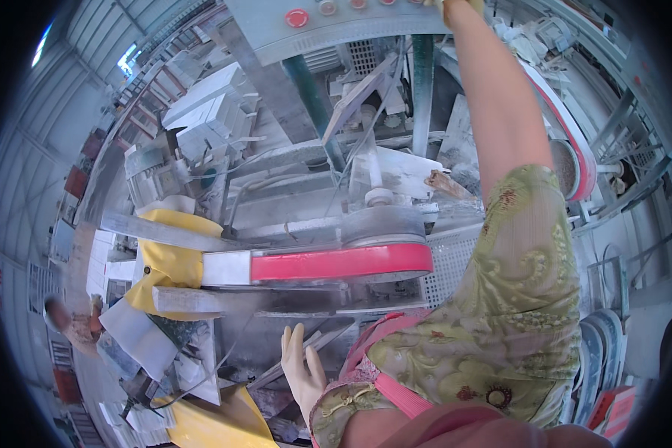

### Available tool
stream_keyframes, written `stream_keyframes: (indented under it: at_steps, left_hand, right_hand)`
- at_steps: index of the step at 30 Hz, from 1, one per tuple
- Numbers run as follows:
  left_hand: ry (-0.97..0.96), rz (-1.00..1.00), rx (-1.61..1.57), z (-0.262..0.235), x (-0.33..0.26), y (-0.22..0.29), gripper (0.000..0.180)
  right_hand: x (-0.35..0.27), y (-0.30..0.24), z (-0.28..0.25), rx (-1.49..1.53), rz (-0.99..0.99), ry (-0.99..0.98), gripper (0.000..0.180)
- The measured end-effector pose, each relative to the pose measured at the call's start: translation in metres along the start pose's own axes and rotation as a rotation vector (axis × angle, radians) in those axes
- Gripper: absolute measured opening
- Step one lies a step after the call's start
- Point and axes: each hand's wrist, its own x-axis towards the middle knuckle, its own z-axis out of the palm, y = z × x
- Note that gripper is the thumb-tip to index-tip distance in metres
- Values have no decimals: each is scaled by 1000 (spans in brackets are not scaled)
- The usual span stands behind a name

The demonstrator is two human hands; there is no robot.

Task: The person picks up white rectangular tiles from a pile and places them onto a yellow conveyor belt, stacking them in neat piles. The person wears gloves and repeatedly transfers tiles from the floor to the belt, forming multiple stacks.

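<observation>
My left hand (pixel 302 369), in a cream glove, hangs in the air on the near side of a machine with its fingers stretched out and nothing in them. Above it runs a belt (pixel 336 263), pink-red with a white stretch, around a dusty wheel. My right arm reaches far up to a grey control panel (pixel 343 46) with a row of round buttons, one a large red button (pixel 297 18). The gloved right hand (pixel 459 6) is at the panel's right end, cut off by the upper edge, so its fingers are mostly hidden.
Yellow sheeting (pixel 175 257) wraps the belt's left end between two metal bars. Another yellow sheet (pixel 220 420) lies lower left. Stacked white slabs (pixel 205 116) stand behind. A second belt wheel (pixel 565 170) is at the right. Another person (pixel 75 326) is at the far left.
</observation>
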Motion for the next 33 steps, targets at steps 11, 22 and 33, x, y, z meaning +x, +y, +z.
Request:
stream_keyframes:
  at_steps: [11, 22, 33]
  left_hand:
    - [-20, 68, 57, -7, 4, -1, 40]
    - [30, -1, 61, 2, 5, 5, 40]
    - [83, 124, 65, -17, -15, -23, 39]
  right_hand:
    - [-31, 56, -38, 410, 62, 61, 39]
    - [-2, 21, -30, 308, 117, 13, 35]
    - [-162, 9, 75, 137, -106, -911, 40]
